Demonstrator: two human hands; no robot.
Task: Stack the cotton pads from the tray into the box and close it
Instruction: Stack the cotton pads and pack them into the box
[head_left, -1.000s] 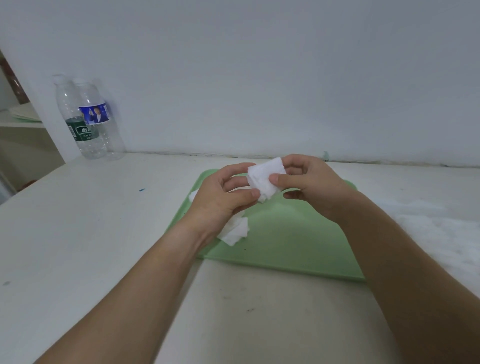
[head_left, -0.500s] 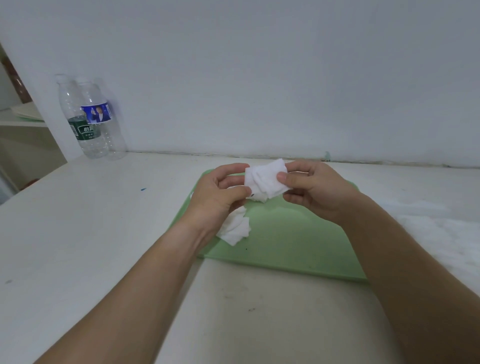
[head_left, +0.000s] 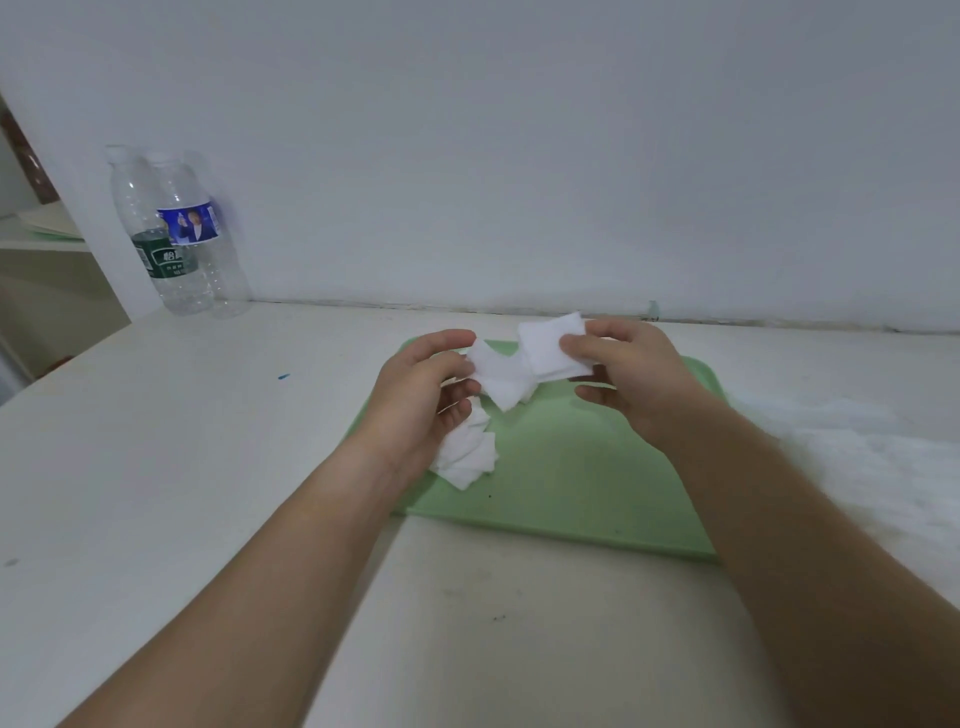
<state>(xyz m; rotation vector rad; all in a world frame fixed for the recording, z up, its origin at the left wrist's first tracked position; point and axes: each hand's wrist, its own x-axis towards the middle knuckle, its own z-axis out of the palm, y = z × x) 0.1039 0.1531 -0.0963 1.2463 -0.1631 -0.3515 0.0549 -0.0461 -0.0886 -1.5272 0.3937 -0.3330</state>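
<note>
A light green tray (head_left: 571, 483) lies on the white table in front of me. Above its far part both hands hold white square cotton pads. My left hand (head_left: 421, 400) pinches pads (head_left: 496, 376) by their left edge. My right hand (head_left: 631, 374) pinches a small stack of pads (head_left: 548, 345) between thumb and fingers, slightly higher and to the right. The two bunches touch or overlap in the middle. More loose pads (head_left: 467, 457) lie on the tray's left side, partly hidden under my left hand. No box is in view.
Two clear plastic water bottles (head_left: 182, 234) stand at the back left against the white wall. A shelf edge (head_left: 47, 244) shows at far left. White fluffy material (head_left: 883, 457) lies on the table right of the tray.
The hands have drawn apart: the single bunch of pads held together is now split, with the right hand's stack moved right and up and the left hand's pads staying left.
</note>
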